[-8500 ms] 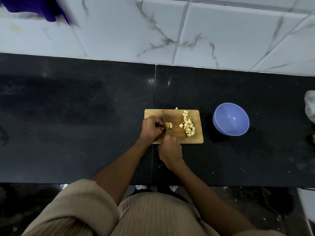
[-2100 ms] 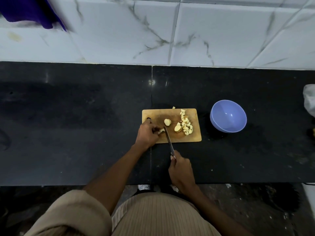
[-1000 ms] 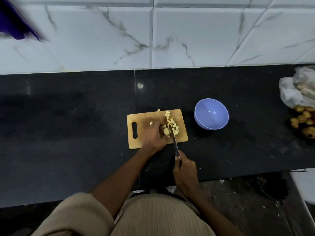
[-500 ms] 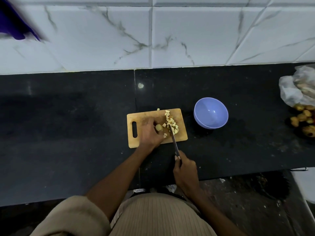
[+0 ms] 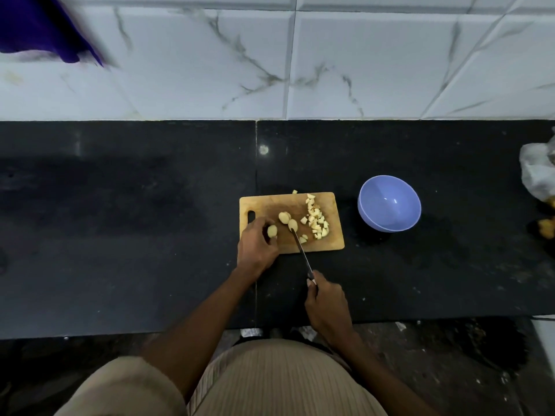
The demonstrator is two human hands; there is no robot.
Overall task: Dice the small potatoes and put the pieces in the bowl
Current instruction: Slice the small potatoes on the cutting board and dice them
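While my left hand (image 5: 255, 247) rests on the near left part of the wooden cutting board (image 5: 332, 202), its fingers curl round a peeled potato piece (image 5: 272, 231), pinching it just above the wood. My right hand (image 5: 326, 304) is closed round the handle of the kitchen knife (image 5: 301, 253), down near the front edge of the table (image 5: 120, 235). The blade runs away from me and crosses the near edge of the board. Its tip lies against a second potato piece (image 5: 292, 225) near the middle of the board, and a third potato piece (image 5: 283, 217) sits touching that one, a little farther from me.

The diced potato (image 5: 315, 222) lies heaped on the right half of the board, with one stray cube (image 5: 295, 191) just past the far edge, on the black table. The blue bowl (image 5: 389, 204) stands to the right of the board, apart from it, and I can see no pieces in it. At the right edge of the table there is a crumpled plastic bag (image 5: 537, 175), and below it some unpeeled potatoes (image 5: 546, 228), partly cut off from view. A purple cloth (image 5: 45, 28) hangs against the marbled wall tiles at the far left corner.
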